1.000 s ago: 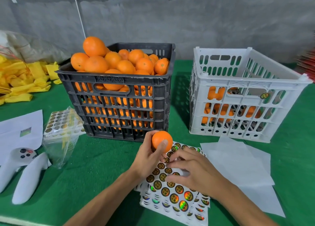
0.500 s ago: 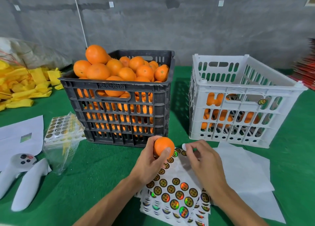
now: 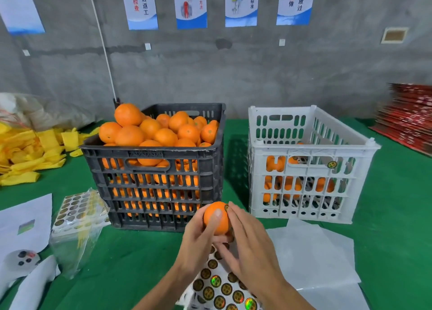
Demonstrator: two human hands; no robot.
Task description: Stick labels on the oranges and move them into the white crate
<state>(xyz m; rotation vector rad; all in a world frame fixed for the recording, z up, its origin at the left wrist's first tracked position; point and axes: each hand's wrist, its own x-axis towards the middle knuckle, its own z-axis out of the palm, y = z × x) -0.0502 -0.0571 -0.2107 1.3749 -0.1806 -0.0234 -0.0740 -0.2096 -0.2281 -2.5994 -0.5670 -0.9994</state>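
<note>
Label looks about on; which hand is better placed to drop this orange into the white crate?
Left hand: it already grips the orange. The right hand only presses the label with its fingertips, though it is nearer the white crate.

A green-covered table [image 3: 131,263] bears a black crate [image 3: 154,188], white crate [image 3: 304,185], label sheets [image 3: 222,288] and white papers [image 3: 315,256].

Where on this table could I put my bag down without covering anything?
Bare green cloth shows between the black crate and the white crate, though narrow, to the right of the white crate, and in front of the black crate left of the hands. The left edge is crowded: yellow cloths, papers, sticker bag. Sticker sheets fill the near middle.
</note>
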